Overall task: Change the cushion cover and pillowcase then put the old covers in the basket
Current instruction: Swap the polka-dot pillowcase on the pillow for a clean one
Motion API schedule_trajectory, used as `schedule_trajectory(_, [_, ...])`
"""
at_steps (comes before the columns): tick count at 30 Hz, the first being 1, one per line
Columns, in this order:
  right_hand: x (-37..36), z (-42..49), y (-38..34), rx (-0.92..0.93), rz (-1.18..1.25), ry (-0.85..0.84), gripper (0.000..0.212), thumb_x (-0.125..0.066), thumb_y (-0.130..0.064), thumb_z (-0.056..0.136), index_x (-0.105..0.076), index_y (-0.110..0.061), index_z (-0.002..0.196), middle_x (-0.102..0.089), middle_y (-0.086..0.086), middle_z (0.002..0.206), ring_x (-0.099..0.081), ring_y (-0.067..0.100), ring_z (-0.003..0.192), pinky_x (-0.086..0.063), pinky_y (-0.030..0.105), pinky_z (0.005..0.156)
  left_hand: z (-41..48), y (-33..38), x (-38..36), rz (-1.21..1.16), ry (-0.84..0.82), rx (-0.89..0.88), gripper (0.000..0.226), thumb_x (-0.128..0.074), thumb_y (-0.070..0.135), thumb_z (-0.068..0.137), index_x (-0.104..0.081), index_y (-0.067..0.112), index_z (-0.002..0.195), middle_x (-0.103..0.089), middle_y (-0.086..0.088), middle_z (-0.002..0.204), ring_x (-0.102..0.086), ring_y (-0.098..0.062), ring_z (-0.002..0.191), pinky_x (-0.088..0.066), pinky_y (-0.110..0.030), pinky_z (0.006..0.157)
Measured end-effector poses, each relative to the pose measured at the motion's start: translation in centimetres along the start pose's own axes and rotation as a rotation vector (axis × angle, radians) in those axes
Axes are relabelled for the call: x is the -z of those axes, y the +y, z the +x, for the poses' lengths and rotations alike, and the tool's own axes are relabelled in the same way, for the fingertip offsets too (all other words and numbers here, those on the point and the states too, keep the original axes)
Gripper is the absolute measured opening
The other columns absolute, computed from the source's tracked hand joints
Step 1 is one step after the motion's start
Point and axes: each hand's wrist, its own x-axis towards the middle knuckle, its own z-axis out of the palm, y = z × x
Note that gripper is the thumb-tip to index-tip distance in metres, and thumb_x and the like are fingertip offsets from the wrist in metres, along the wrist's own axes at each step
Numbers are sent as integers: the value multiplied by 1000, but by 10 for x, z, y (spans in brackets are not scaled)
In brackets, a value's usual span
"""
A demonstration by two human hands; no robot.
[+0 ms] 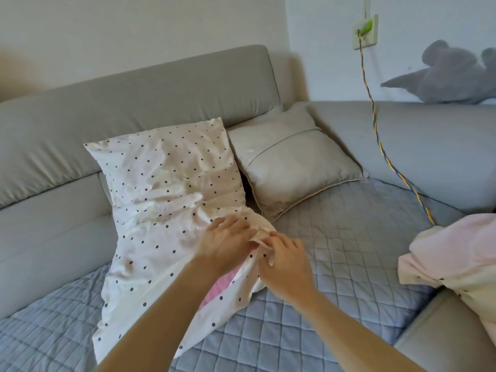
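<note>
Head view. The polka-dot pillowcase (166, 183) stands propped against the sofa backrest (134, 103), its lower end on the quilted seat cover (335, 264) near the front edge. A pink pillow (217, 288) shows through the open lower end.

The left hand (228, 242) and right hand (284, 261) meet at the right-hand edge of that opening. The right fingers (273, 241) are clenched on a fold of the hem. The left fingers (233, 224) lie over the cloth and appear to pinch the same fold against the thumb.

A grey cushion (292, 162) leans just beside the pillow, touching it at the backrest. A pink and cream bundle of fabric (456, 251) sits at the right edge of the sofa. No basket is in view.

Risks, as judged:
- Both grips are on one small fold, so a hard pull could tear the hem or slip off it.
- The pillow is only leaning, and a tug to one side could tip it onto the grey cushion or off the front edge of the seat.
- The opening looks bunched, so the pillow may catch in it and leave the cover twisted.
- A braided cord (375, 130) runs from the wall socket (366, 30) down toward the bundle, and moving fabric there could snag it.
</note>
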Motion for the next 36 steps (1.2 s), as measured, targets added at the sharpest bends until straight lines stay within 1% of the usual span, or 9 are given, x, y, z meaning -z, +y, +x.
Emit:
schedule_trajectory(5, [-1,0,-17,-201,-5,-12,61,-48,-72,81,-48,-36,130,-40,-10,138,-36,20,119,-45,36,93,16,-6,5,-136,-65,26,17,-68,45,82,-69,28,86,-69,11,82,-65,-19,63,-45,-27,49])
schedule_trajectory(9, [5,1,-12,-215,55,-73,48,-56,-47,83,-48,-41,131,-41,-3,139,-36,25,123,-44,38,96,8,-8,-9,-91,-112,-19,4,-66,26,83,-64,27,80,-65,10,87,-61,-21,61,-47,-29,42])
schedule_trajectory(13, [8,3,14,-212,74,-157,54,-49,-22,77,-50,-42,127,-55,1,121,-51,29,109,-44,32,79,2,-10,-8,-7,-79,-20,28,-49,23,88,-75,29,93,-72,10,88,-67,-19,67,-56,-34,56])
schedule_trajectory(17, [21,1,29,-175,96,-132,32,-50,-8,77,-56,-38,84,-52,-7,76,-49,17,78,-23,21,54,-1,10,7,16,-207,39,38,-39,43,90,-69,27,108,-71,7,101,-69,-19,76,-56,-36,77])
schedule_trajectory(20, [28,-6,27,-120,71,-121,27,-51,-1,81,-65,-23,87,-50,-10,71,-49,17,79,-34,24,56,4,31,8,83,-446,86,66,-44,71,84,-48,22,128,-60,-3,119,-61,-25,103,-47,-39,92])
schedule_trajectory(24, [36,-9,36,-67,157,-191,35,-50,0,85,-75,-20,99,-67,2,80,-57,19,78,-49,41,72,7,54,0,199,-552,64,71,-49,73,84,-36,31,140,-37,-15,140,-36,-42,130,-30,-49,106])
schedule_trajectory(28, [36,-13,40,-64,208,-201,41,-49,-2,89,-64,-24,120,-70,-5,97,-62,12,84,-48,24,69,2,44,-5,191,-368,3,55,-58,71,79,-65,30,116,-55,-8,121,-54,-37,112,-49,-46,89])
schedule_trajectory(32, [32,-12,48,-8,196,-199,24,-48,-6,94,-54,-22,111,-59,-8,79,-53,5,65,-33,19,53,-8,36,-17,229,-73,-252,14,-71,23,77,-71,14,87,-60,-9,111,-60,-32,106,-52,-47,88])
schedule_trajectory(36, [29,-11,58,117,157,-144,42,-50,-11,97,-56,-32,132,-63,-8,108,-56,4,88,-44,18,77,-13,19,1,25,97,-290,11,-60,20,91,-71,16,89,-69,-3,96,-68,-27,92,-56,-39,81])
